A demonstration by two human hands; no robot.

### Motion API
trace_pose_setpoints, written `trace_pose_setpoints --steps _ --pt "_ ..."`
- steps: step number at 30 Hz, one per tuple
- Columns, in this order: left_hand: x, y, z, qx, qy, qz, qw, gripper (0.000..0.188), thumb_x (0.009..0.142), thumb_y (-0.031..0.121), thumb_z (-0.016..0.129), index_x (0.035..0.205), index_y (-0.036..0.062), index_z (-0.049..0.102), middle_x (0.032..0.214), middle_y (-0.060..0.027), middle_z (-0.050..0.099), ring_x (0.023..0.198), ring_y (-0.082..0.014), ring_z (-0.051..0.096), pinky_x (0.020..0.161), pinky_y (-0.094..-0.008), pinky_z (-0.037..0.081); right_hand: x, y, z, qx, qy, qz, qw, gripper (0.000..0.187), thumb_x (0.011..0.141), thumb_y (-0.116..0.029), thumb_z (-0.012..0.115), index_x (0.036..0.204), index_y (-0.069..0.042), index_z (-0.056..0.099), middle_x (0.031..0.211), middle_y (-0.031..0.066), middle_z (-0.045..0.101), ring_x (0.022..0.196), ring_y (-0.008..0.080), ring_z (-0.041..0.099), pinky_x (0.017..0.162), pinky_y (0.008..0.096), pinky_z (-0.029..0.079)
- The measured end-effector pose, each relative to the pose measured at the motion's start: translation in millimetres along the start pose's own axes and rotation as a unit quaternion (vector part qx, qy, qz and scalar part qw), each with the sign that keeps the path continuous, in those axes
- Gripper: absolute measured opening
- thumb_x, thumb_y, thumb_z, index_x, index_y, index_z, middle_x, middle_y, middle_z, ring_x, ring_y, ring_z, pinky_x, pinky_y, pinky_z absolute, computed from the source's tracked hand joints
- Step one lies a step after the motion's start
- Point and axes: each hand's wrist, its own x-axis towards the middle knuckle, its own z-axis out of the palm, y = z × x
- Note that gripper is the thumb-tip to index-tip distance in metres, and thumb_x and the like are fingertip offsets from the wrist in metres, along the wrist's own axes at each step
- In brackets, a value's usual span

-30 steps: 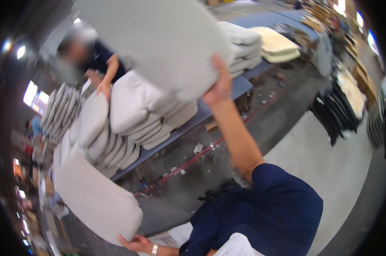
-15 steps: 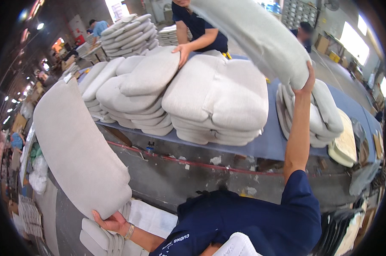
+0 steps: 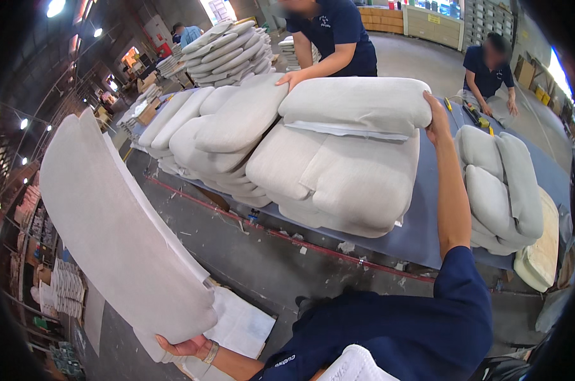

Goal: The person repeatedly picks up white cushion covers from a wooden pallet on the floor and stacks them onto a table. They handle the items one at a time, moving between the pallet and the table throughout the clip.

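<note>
My left hand (image 3: 184,347), a watch on its wrist, grips the lower end of a long light-grey padded cushion (image 3: 119,222), which rises tilted to the left; some fingers are hidden behind it. My outstretched right hand (image 3: 436,118) is closed on the right end of a second grey cushion (image 3: 357,101). That cushion lies across the back of a stack of grey cushions (image 3: 364,181) on the blue-topped table (image 3: 427,219), its pale underside edge showing toward me.
Opposite, a co-worker's hand (image 3: 292,79) rests by another cushion stack (image 3: 227,136). A smaller cushion pile (image 3: 491,184) and a cream foam piece (image 3: 540,247) are at the right. Yellow-and-black tools (image 3: 477,117) lie near a second person (image 3: 487,73). White sheeting (image 3: 240,320) lies beside my left forearm.
My right hand has lowered its cushion from mid-air onto the middle stack. The left hand still holds its cushion at a similar tilt. The view has shifted, showing more of the second person.
</note>
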Motion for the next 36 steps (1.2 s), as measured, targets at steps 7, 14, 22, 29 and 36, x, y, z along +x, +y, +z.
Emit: trace_pose_setpoints --steps 7,14,22,29,36 --pt "6.5 -49.4 31.0 -0.138 -0.12 -0.075 0.98 0.071 0.085 0.049 0.052 0.142 0.009 0.036 0.146 -0.0132 0.036 0.132 -0.0357 0.035 0.106 -0.0583 0.03 28.5 18.0 -55.3 -0.496 0.146 -0.3 0.802 0.05 0.089 -0.036 0.059 0.12 0.003 0.055 0.118 0.0175 0.059 0.111 0.0253 0.057 0.089 0.037 0.047" --pt "-53.5 -159.9 193.9 -0.222 -0.34 -0.179 0.896 0.058 0.085 0.036 0.062 0.133 0.0097 0.045 0.133 -0.0061 0.047 0.122 -0.0235 0.042 0.102 -0.0479 0.028 -175.4 -61.2 107.9 0.011 -0.297 -0.273 0.915 0.066 0.09 -0.038 0.058 0.139 0.0 0.035 0.133 0.0189 0.046 0.119 0.0303 0.051 0.098 0.0381 0.042" --pt "-141.0 -199.0 290.7 0.014 -0.537 -0.347 0.769 0.039 0.088 0.027 0.066 0.111 -0.0038 0.058 0.102 -0.0132 0.067 0.081 -0.0163 0.065 0.07 -0.0287 0.051 -180.9 -65.6 74.6 0.032 -0.073 -0.184 0.98 0.061 0.089 -0.028 0.055 0.139 0.0 0.033 0.132 0.0211 0.044 0.117 0.0287 0.049 0.1 0.0372 0.04" --pt "-100.3 -224.0 199.9 0.155 -0.52 -0.394 0.742 0.048 0.094 0.029 0.058 0.13 -0.0021 0.049 0.111 -0.0157 0.065 0.091 -0.0186 0.066 0.078 -0.0292 0.053 -153.0 13.0 17.4 -0.186 -0.084 -0.04 0.978 0.049 0.091 -0.016 0.051 0.136 -0.003 0.037 0.129 0.0227 0.047 0.112 0.0294 0.053 0.093 0.0386 0.046" --pt "-42.3 -241.7 190.3 0.126 -0.195 -0.444 0.865 0.049 0.094 0.029 0.058 0.128 -0.0035 0.043 0.093 -0.0123 0.067 0.08 -0.0196 0.067 0.07 -0.0291 0.055 -145.4 20.2 19.6 -0.095 -0.09 -0.021 0.991 0.047 0.089 -0.014 0.052 0.133 -0.004 0.04 0.125 0.0248 0.05 0.11 0.0295 0.055 0.09 0.0375 0.049"
